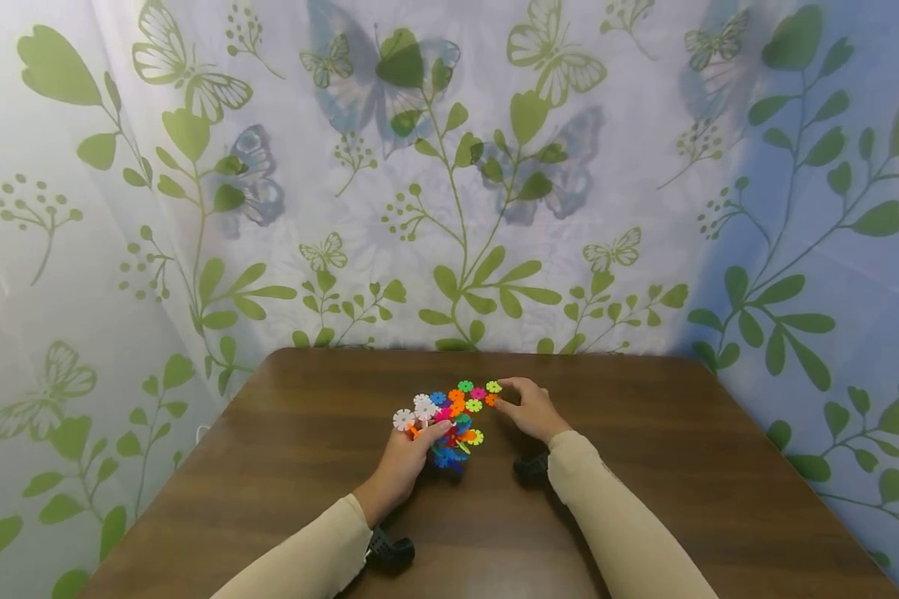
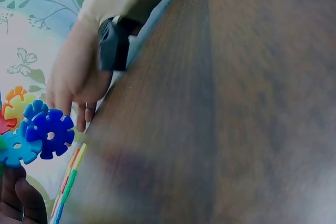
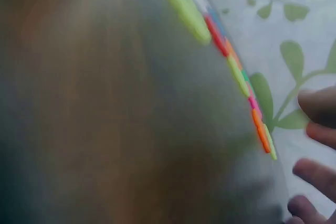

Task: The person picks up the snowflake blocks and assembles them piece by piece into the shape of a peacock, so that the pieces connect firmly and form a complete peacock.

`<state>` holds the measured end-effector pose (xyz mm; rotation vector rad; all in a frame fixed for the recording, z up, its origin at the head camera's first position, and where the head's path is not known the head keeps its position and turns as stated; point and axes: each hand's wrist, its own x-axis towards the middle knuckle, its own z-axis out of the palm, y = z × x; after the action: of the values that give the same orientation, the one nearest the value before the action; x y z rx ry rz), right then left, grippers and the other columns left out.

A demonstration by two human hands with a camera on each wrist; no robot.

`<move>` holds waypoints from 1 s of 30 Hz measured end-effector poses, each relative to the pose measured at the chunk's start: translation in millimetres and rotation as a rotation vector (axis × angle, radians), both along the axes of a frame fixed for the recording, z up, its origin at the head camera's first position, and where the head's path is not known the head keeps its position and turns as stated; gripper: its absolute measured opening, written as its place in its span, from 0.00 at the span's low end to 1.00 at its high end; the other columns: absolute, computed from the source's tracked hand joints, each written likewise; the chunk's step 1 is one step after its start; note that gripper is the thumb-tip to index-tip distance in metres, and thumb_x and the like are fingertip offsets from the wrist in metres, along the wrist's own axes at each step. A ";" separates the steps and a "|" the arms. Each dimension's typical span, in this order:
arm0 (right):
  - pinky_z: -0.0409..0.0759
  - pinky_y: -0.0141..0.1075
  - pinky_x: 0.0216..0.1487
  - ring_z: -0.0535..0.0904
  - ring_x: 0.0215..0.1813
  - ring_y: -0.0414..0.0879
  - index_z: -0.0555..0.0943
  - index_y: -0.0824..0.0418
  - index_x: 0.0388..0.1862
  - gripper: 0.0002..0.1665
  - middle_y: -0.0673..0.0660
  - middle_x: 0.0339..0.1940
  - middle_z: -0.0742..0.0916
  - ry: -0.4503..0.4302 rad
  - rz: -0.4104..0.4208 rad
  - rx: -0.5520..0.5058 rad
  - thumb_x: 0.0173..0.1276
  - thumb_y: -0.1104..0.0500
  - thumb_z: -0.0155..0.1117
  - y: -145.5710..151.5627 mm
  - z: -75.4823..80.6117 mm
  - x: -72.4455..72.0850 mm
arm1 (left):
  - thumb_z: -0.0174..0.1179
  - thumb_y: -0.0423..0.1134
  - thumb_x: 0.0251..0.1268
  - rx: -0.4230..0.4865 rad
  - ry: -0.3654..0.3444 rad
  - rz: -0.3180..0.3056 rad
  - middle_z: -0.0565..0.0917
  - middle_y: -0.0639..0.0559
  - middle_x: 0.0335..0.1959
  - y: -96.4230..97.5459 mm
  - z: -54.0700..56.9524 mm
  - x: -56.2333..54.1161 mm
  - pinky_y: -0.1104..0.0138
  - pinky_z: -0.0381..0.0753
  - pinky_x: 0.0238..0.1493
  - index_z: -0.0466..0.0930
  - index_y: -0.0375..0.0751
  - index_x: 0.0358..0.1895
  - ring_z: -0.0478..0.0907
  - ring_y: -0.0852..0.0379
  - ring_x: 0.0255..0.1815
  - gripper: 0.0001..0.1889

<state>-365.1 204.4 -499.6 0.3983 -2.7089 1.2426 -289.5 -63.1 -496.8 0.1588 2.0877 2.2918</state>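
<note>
My left hand [image 1: 399, 466] grips a cluster of interlocking plastic flower discs [image 1: 449, 456] in blue, red, orange, white and other colours, thumb on top. A flat strip of joined discs [image 1: 474, 405] runs from the cluster to the right. Beside the strip's far end, my right hand [image 1: 530, 409] has its fingers bent loosely towards a yellow-green and an orange disc. The right wrist view shows the strip [image 3: 239, 74] edge-on, with a gap before the right fingers [image 3: 315, 176]. Blue discs [image 2: 60, 135] stand above the left fingers in the left wrist view.
A brown wooden table [image 1: 300, 499] lies under both hands. Behind it hangs a pale curtain [image 1: 389, 274] printed with green leaves and butterflies. Black wrist devices [image 1: 391, 552] sit under both beige sleeves [image 1: 629, 516].
</note>
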 end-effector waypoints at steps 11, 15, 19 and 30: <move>0.52 0.66 0.58 0.57 0.73 0.72 0.77 0.53 0.76 0.25 0.61 0.84 0.65 -0.031 0.079 0.269 0.84 0.58 0.56 4.1 -10.9 -30.2 | 0.73 0.59 0.66 -0.028 -0.026 -0.020 0.89 0.45 0.48 -5.1 -7.8 6.7 0.60 0.81 0.60 0.80 0.33 0.57 0.86 0.49 0.51 0.33; 0.52 0.64 0.59 0.65 0.71 0.65 0.87 0.54 0.65 0.18 0.56 0.76 0.76 0.047 0.080 0.217 0.82 0.62 0.60 3.7 -12.8 -23.2 | 0.73 0.58 0.66 -0.016 0.003 -0.032 0.89 0.45 0.49 -5.0 -6.6 4.9 0.61 0.82 0.59 0.80 0.34 0.57 0.86 0.48 0.51 0.31; 0.58 0.65 0.64 0.75 0.64 0.59 0.92 0.56 0.51 0.10 0.53 0.61 0.88 0.173 0.054 0.138 0.75 0.64 0.70 7.7 -18.9 -14.2 | 0.73 0.56 0.67 -0.007 0.018 -0.034 0.89 0.45 0.48 -4.6 -6.2 3.9 0.61 0.82 0.58 0.81 0.34 0.55 0.86 0.48 0.50 0.28; 0.82 0.50 0.48 0.80 0.43 0.52 0.90 0.66 0.44 0.09 0.55 0.48 0.83 0.277 -0.072 -0.026 0.65 0.69 0.78 12.4 -13.9 16.8 | 0.73 0.56 0.67 -0.017 0.032 -0.040 0.88 0.46 0.50 -3.5 -2.4 4.4 0.61 0.81 0.59 0.80 0.34 0.56 0.85 0.49 0.53 0.28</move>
<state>-348.3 216.8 -513.5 0.4302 -2.4495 1.1103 -285.1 -66.6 -499.2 0.2362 2.0976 2.2633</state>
